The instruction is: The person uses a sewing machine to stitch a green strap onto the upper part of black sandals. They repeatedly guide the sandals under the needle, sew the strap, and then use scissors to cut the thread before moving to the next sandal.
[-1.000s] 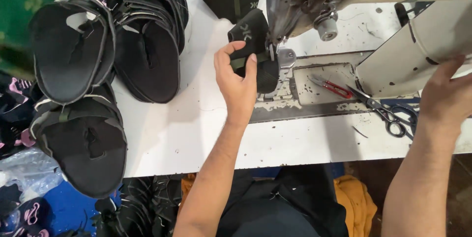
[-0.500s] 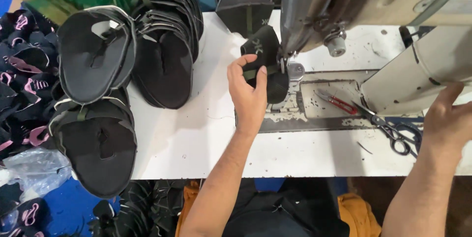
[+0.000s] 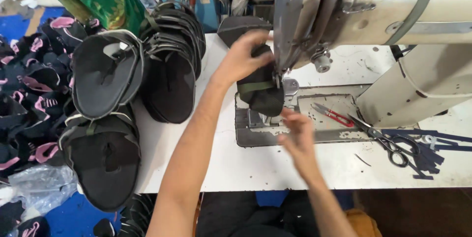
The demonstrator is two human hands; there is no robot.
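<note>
Under the sewing machine (image 3: 344, 16), a black shoe upper (image 3: 260, 87) on the white worktop (image 3: 255, 163).
The left hand (image 3: 241, 60) has its fingers clamped on the upper's far end; the right hand (image 3: 297, 136), blurred, hovers just beside its near edge, fingers apart.

The grey sewing machine head (image 3: 314, 16) is blocking overhead; left of it black shoe-upper stacks (image 3: 167, 65) are crowding the white counter (image 3: 255, 168); its right holds black-handled scissors (image 3: 393, 143).

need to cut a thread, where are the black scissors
In the head view, the black scissors lie on the white table, right of the red snips.
</note>
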